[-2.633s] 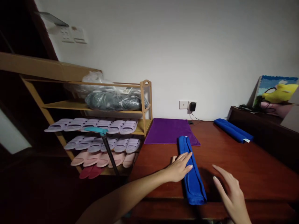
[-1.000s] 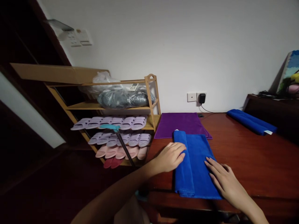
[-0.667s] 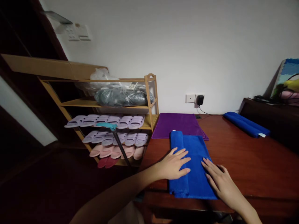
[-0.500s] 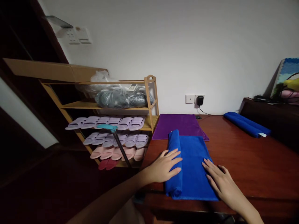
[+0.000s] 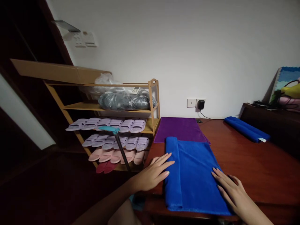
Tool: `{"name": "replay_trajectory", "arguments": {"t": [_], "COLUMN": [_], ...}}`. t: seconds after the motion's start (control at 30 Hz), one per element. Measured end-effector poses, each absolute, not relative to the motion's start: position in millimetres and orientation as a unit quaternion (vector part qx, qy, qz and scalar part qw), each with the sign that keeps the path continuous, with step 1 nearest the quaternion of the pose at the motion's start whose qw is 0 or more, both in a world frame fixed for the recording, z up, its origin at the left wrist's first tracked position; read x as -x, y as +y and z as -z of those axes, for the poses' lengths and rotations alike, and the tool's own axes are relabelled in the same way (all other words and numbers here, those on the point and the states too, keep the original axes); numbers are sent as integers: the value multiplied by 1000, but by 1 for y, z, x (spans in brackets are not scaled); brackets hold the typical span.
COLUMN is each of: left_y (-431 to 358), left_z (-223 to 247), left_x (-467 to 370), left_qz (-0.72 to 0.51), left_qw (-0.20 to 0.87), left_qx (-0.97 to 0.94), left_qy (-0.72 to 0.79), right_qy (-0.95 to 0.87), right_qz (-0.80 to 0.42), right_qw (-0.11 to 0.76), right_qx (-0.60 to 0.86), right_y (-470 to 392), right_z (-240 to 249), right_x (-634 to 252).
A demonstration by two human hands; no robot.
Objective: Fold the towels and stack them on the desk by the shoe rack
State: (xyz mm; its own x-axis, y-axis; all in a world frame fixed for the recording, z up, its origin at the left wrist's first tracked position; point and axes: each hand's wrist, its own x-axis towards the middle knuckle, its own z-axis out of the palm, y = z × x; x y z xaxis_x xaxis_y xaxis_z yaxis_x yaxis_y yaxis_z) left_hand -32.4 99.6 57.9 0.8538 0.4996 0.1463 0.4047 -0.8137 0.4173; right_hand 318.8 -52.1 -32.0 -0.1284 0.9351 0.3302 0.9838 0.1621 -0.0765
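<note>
A blue cloth (image 5: 198, 175) lies on the wooden table, its left side folded over into a flat, loose band (image 5: 172, 181). My left hand (image 5: 152, 173) rests at that band's left edge, fingers stretched out and their tips on the fabric. On the cloth's right edge lies my right hand (image 5: 231, 189), fingers spread and flat. Behind, a purple cloth (image 5: 179, 128) is partly covered by the blue one. A folded or rolled blue cloth (image 5: 245, 128) with a white tag sits farther back on the right.
To the left stands a wooden rack (image 5: 151, 103) with several slippers (image 5: 126, 125) and a plastic-wrapped bundle (image 5: 126, 99). A blue-topped dark pole (image 5: 122, 151) leans before it. A black plug (image 5: 201, 104) sits in the wall. A dark raised surface (image 5: 272, 125) borders the table's right.
The rounded roll at the blue cloth's left has loosened into a flatter, wider band, and more cloth lies spread out. My left hand has shifted left; my right hand has moved slightly right and down.
</note>
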Motion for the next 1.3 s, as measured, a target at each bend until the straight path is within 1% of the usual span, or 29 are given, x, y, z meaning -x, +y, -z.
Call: {"name": "replay_trajectory", "arguments": {"t": [0.1, 0.2, 0.33, 0.4, 0.47, 0.63, 0.83, 1.07, 1.2, 1.3], "left_y": [92, 90, 95, 98, 100, 98, 91, 81, 82, 91], "left_z": [-57, -45, -23, -18, -18, -29, -41, -41, -38, -37], "left_x": [40, 43, 35, 26, 16, -16, -59, -100, -107, -103], "left_qz": [-119, -137, -174, -172, -157, -142, -139, -131, -198, -240], "left_qw": [205, 204, 149, 125, 118, 173, 244, 265, 282, 252], "left_qx": [-941, -925, -899, -895, -896, -897, -883, -891, -885, -871], "left_qy": [242, 289, 372, 391, 399, 381, 376, 345, 314, 346], "right_qy": [-747, -737, -693, -679, -682, -701, -707, -709, -714, -714], "right_qz": [80, 67, 32, 1, -30, -59, -32, -19, -8, -10], "right_qw": [142, 145, 191, 191, 169, 98, 91, 65, 67, 70], "right_qx": [644, 657, 695, 709, 711, 704, 701, 702, 697, 697], "right_y": [-64, -60, -31, -15, -5, 0, 0, 0, 1, 1], "right_z": [31, 19, -3, -7, -6, 4, 6, 9, 13, 13], "right_x": [-338, -348, -334, -320, -307, -295, -298, -300, -302, -302]}}
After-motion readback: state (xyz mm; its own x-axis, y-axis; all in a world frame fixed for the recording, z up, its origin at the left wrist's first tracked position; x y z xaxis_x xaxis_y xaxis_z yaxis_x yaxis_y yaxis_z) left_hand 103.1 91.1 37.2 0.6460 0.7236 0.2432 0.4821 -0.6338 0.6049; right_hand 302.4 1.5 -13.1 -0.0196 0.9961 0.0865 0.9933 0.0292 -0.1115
